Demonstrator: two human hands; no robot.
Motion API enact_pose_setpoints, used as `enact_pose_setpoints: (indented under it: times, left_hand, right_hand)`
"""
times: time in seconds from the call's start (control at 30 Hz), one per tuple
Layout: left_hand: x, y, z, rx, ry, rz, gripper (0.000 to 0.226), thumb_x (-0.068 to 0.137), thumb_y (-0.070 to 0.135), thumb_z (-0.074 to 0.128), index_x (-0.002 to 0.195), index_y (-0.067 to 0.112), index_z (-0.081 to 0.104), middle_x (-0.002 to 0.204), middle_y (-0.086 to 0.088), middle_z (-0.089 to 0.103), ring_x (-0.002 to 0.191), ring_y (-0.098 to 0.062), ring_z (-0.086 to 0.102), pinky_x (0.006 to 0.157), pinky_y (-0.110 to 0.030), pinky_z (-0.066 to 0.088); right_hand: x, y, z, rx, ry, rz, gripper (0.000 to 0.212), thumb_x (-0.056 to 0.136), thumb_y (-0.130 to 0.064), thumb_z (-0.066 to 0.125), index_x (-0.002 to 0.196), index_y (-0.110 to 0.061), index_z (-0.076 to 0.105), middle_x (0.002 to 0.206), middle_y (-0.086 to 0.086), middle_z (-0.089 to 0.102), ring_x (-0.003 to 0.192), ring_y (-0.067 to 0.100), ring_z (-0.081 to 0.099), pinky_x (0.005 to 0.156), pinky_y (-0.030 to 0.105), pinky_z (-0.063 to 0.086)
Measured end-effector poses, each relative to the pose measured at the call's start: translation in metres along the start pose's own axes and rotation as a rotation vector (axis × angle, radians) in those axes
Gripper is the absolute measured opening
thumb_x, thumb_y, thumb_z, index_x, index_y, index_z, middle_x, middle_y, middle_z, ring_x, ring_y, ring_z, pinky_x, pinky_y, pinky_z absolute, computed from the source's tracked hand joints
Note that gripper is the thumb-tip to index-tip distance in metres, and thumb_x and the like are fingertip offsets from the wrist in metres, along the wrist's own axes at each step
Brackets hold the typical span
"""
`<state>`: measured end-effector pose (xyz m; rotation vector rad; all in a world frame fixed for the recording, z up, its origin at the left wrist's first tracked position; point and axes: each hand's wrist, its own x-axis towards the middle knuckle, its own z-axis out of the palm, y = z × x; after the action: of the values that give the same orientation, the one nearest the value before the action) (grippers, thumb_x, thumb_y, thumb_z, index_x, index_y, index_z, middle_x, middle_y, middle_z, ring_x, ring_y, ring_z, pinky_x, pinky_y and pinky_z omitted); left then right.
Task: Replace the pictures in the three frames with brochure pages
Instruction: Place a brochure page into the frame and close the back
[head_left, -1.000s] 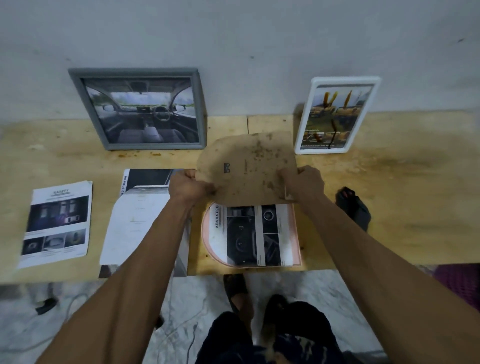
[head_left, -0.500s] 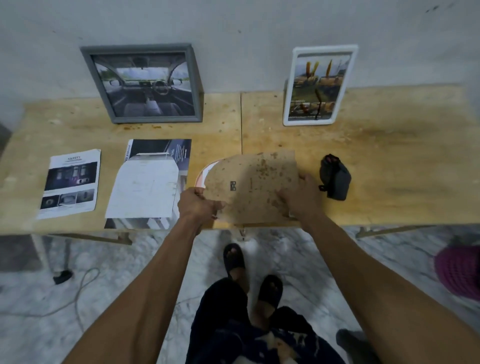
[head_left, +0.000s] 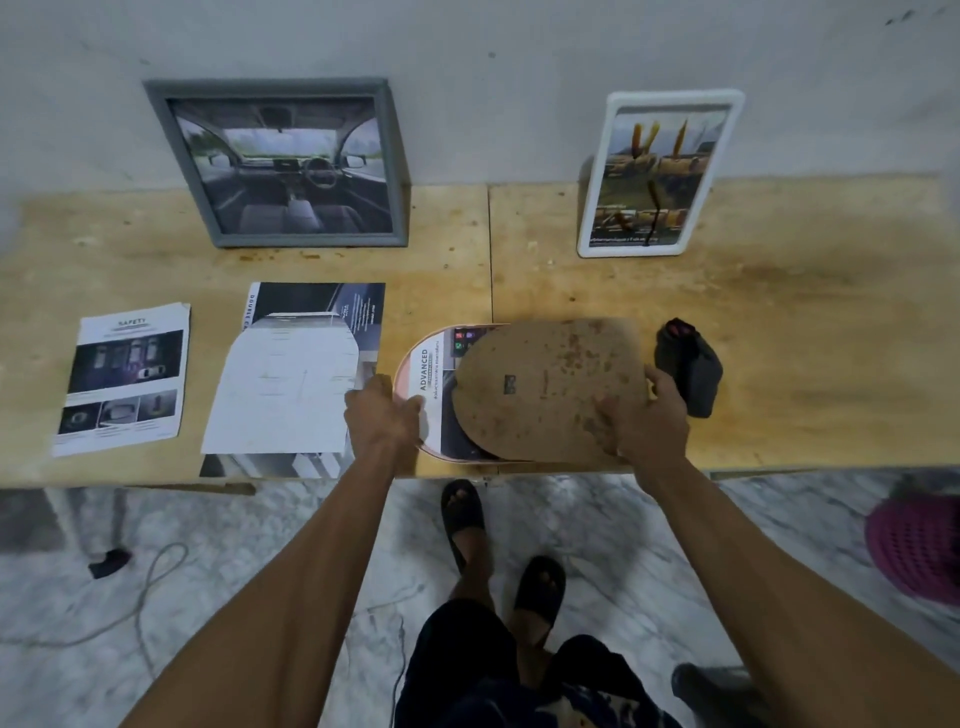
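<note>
Looking down at the near edge of the pale plywood worktop (head_left: 779, 291), I see the pink arch-shaped picture frame (head_left: 402, 364) lying face down with a brochure page headed "ADVANCED" (head_left: 434, 384) laid in its back, and the stained brown hardboard backing panel (head_left: 545, 389) resting over it, shifted to the right so the page's left strip stays uncovered. My right hand (head_left: 649, 421) has a closed grip on the panel's right end, thumb on top and fingers curled under its edge. My left hand (head_left: 382, 415) sits at the frame's left rim with its fingers curled over the edge, gripping the frame. Just right of the panel lies a small black pouch (head_left: 688, 366), near the right hand. To the left of the frame a blank white sheet (head_left: 285, 389) lies on an open car brochure (head_left: 332, 306), and farther left is a loose "SAFETY" brochure page (head_left: 124, 379). At the back, a grey square frame with a car-interior picture (head_left: 283, 163) and a white upright frame with a yellow-machinery picture (head_left: 657, 174) lean against the grey wall (head_left: 493, 78), well apart from each other.
</note>
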<state>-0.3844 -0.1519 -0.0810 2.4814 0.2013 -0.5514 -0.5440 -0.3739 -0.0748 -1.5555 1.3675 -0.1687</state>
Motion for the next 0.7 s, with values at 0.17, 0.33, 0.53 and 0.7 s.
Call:
enact_pose_setpoints:
  times: [0.17, 0.33, 0.53, 0.7]
  left_hand:
    - [0.008, 0.002, 0.000, -0.022, -0.063, 0.024, 0.043, 0.085, 0.014, 0.078, 0.126, 0.009, 0.066, 0.130, -0.013, 0.067, 0.110, -0.035, 0.066, 0.088, -0.037, 0.055]
    - [0.008, -0.002, 0.001, -0.049, -0.042, 0.024, 0.051, 0.083, 0.011, 0.079, 0.131, 0.012, 0.064, 0.128, -0.012, 0.068, 0.110, -0.036, 0.066, 0.095, -0.043, 0.054]
    - [0.005, -0.001, 0.002, -0.116, -0.009, -0.006, 0.039, 0.092, 0.007, 0.065, 0.131, 0.012, 0.065, 0.125, -0.009, 0.070, 0.107, -0.030, 0.065, 0.091, -0.031, 0.049]
    - [0.004, -0.001, 0.005, -0.175, 0.000, -0.012, 0.035, 0.092, 0.018, 0.065, 0.126, 0.013, 0.069, 0.115, -0.008, 0.073, 0.088, -0.020, 0.059, 0.087, -0.029, 0.047]
  right_hand:
    - [-0.003, -0.001, 0.005, -0.060, 0.014, -0.032, 0.058, 0.083, -0.019, 0.073, 0.135, -0.024, 0.048, 0.112, -0.003, 0.059, 0.097, 0.020, 0.059, 0.080, 0.043, 0.056]
    - [-0.007, -0.001, 0.027, -0.154, -0.014, -0.053, 0.065, 0.083, -0.021, 0.072, 0.141, -0.018, 0.043, 0.127, 0.003, 0.058, 0.111, 0.024, 0.058, 0.082, 0.031, 0.049]
    - [-0.004, -0.004, 0.044, -0.265, -0.048, -0.042, 0.066, 0.083, -0.023, 0.072, 0.142, -0.012, 0.043, 0.131, 0.009, 0.058, 0.118, 0.028, 0.055, 0.081, 0.025, 0.037]
    - [-0.002, -0.005, 0.055, -0.358, -0.086, -0.017, 0.058, 0.081, -0.026, 0.074, 0.132, -0.010, 0.052, 0.125, 0.011, 0.057, 0.114, 0.030, 0.056, 0.081, 0.031, 0.046]
